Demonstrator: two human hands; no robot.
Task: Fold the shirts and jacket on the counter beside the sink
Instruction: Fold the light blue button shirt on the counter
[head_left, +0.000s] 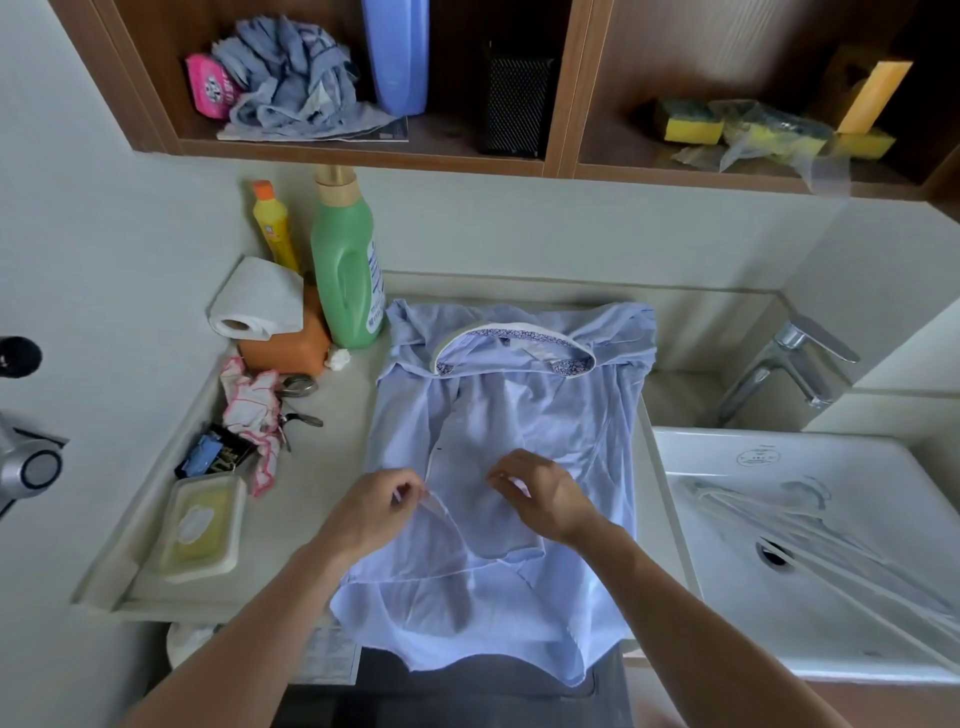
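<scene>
Pinching shirt (519, 415) placket between both hands' grips.

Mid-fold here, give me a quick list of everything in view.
shirt: 1, light blue, spread on counter, collar far side
green bottle: 1, green, counter back left
yellow bottle: 1, yellow, beside green bottle
paper roll: 1, white, on orange box
rag: 1, white-pink, counter left
sink: 1, white, right of counter
tap: 1, chrome, behind sink
sponges: several, yellow, upper right shelf
left hand: 1, pinching shirt front
right hand: 1, pinching shirt front
</scene>
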